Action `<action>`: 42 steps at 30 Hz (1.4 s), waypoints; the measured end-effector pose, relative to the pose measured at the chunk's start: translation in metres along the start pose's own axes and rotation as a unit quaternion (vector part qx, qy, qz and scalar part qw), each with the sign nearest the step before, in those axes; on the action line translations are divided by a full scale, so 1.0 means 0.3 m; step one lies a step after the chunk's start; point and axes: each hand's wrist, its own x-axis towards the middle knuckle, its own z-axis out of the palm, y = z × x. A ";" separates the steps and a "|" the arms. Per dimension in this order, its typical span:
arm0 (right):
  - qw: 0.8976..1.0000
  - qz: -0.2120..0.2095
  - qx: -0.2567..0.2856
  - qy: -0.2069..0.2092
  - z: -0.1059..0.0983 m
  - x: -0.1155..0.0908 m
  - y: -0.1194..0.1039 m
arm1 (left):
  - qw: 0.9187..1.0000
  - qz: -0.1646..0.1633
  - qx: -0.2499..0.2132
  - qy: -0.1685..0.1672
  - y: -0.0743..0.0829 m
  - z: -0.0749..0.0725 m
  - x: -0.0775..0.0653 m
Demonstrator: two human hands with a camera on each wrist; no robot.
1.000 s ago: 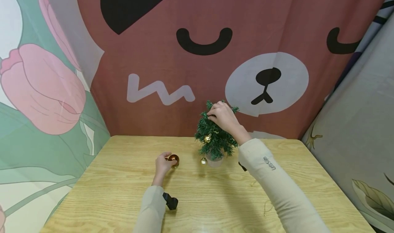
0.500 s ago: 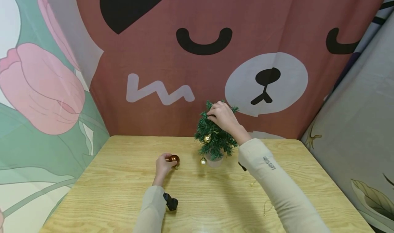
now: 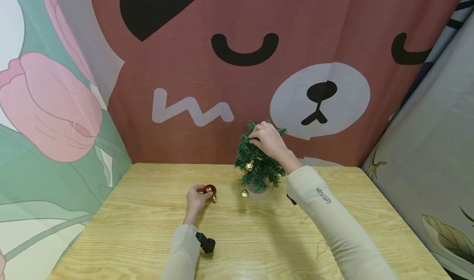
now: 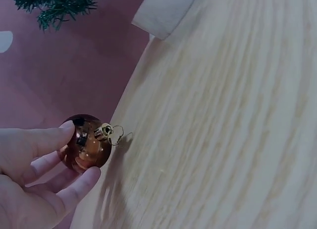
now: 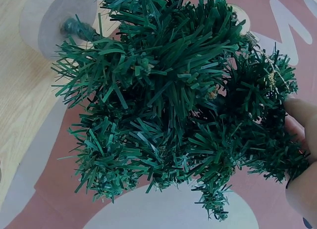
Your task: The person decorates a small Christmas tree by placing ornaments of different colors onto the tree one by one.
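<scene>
Face the printed backdrop (image 3: pixel 177 144); the wood-grain table (image 3: pixel 140 230) lies before it. The green miniature tree (image 3: pixel 263 173) stands near the table's far edge, its long axis upright, in a pale pot (image 3: pixel 258 195). Your right hand (image 3: pixel 269 140) reaches over from the right, fingers curled and gripping the tree at its top. Your left hand (image 3: pixel 195 199) is near the table surface, well left of the tree, and pinches a shiny brown ball (image 3: pixel 210 190) between thumb and fingers.

Note the key relation: the pot lies to the right of the ball, roughly level with it from near edge to far, while your right hand is above and beyond. The ball's gold cap (image 4: pixel 103 132) points away from your left palm, to the right and toward you. One small gold ball (image 3: pixel 249 166) shows against the foliage; another, the lower gold ball (image 3: pixel 245 193), is just left of the pot.

Visibility limits: your right fingers are cut off in their wrist view and sunk in needles, so whether they pinch a branch or a cord cannot be told.
</scene>
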 end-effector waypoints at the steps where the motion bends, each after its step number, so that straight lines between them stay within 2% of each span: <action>1: 1.000 0.000 0.000 0.000 0.000 0.001 0.000 | 1.000 -0.001 -0.005 0.002 0.000 0.000 0.000; 7: 1.000 0.002 -0.005 -0.003 0.000 0.002 -0.001 | 0.999 -0.018 -0.043 0.018 -0.001 0.003 -0.003; 12: 1.000 0.006 -0.008 -0.005 0.002 -0.001 -0.001 | 0.995 -0.029 -0.092 0.030 0.003 0.011 -0.009; 16: 1.000 0.007 -0.008 -0.004 -0.001 -0.004 -0.003 | 0.989 -0.045 -0.140 0.028 0.014 0.016 -0.012; 23: 1.000 0.007 -0.010 -0.003 0.000 -0.003 0.000 | 0.971 -0.071 -0.230 0.001 0.044 0.013 -0.020; 37: 1.000 0.007 -0.010 -0.003 0.000 -0.001 -0.003 | 0.955 -0.068 -0.288 -0.012 0.093 0.004 -0.027; 42: 1.000 0.006 -0.007 -0.001 0.002 -0.002 -0.002 | 0.952 -0.062 -0.298 -0.016 0.111 -0.001 -0.029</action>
